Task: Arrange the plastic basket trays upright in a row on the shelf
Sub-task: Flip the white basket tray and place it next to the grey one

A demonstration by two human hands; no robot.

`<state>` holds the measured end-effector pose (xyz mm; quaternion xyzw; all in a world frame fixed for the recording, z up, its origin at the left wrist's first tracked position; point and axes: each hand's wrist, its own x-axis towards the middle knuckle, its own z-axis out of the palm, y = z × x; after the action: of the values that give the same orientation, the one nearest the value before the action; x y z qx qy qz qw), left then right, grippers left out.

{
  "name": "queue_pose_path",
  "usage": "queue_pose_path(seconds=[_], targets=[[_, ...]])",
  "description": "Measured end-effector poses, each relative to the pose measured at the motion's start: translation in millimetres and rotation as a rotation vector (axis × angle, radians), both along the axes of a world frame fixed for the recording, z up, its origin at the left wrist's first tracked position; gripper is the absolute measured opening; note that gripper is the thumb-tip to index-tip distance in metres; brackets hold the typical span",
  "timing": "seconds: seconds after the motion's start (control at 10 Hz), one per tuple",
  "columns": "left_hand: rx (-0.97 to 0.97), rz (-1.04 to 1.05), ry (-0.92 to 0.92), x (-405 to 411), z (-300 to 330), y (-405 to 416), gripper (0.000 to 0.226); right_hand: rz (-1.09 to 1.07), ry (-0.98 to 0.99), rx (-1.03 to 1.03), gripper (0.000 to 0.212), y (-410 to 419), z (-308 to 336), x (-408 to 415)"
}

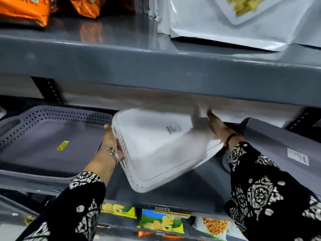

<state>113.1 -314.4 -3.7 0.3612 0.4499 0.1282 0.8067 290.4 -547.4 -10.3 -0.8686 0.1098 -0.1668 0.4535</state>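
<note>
A white perforated plastic basket tray [156, 153] is tilted above the middle of the grey shelf [182, 192], blurred by motion. My left hand [112, 141] grips its left rim. My right hand [217, 126] lies flat against its upper right side, fingers stretched out. A grey perforated tray [46, 136] leans back on the shelf to the left. Another grey tray [278, 145] with a white label leans at the right, partly behind my right sleeve.
The shelf above [156, 66] hangs low over the trays and carries orange snack bags [26, 9] and white bags [243, 23]. Below the tray shelf are yellow-green snack packets [163, 221]. A slotted upright [50, 91] stands at the back left.
</note>
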Motion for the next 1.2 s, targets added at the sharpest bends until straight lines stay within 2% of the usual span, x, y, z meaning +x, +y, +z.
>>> queue_pose_path(seconds=[0.1,0.2,0.3,0.4,0.5,0.6,0.7,0.8,0.9,1.2], targets=[[0.014,0.133,-0.168,9.5,11.3,17.5,0.082,0.457,0.459,0.795,0.067,3.5,2.1,11.3],[0.013,0.116,-0.261,4.8,27.8,21.3,0.076,0.497,0.381,0.944,0.056,-2.5,5.5,3.0],[0.18,-0.182,-0.256,-21.0,43.7,1.7,0.042,0.569,0.338,1.083,0.035,-18.0,-9.1,-25.2],[0.381,-0.359,-0.111,-38.5,50.9,-12.2,0.019,0.667,0.399,1.1,0.03,-31.1,-16.3,-45.4],[0.374,-0.462,0.034,-31.4,25.9,26.7,0.031,0.664,0.516,1.065,0.032,-47.2,-25.0,-55.9],[0.424,-0.429,0.155,-24.3,9.9,52.5,0.024,0.598,0.55,1.003,0.037,-51.0,-34.4,-60.4],[0.63,-0.54,0.294,-16.4,-13.8,62.6,0.024,0.557,0.515,0.758,0.027,-51.2,-55.6,-65.8],[0.744,-0.561,0.345,-13.0,-25.2,60.9,0.03,0.53,0.453,0.701,0.02,-50.4,-62.1,-69.2],[0.909,-0.557,0.402,-4.7,-37.0,62.6,0.046,0.49,0.47,0.751,0.022,-50.1,-68.4,-71.9],[1.048,-0.553,0.442,-7.7,-52.8,56.8,0.053,0.477,0.483,0.75,0.035,-51.5,-74.3,-78.6]])
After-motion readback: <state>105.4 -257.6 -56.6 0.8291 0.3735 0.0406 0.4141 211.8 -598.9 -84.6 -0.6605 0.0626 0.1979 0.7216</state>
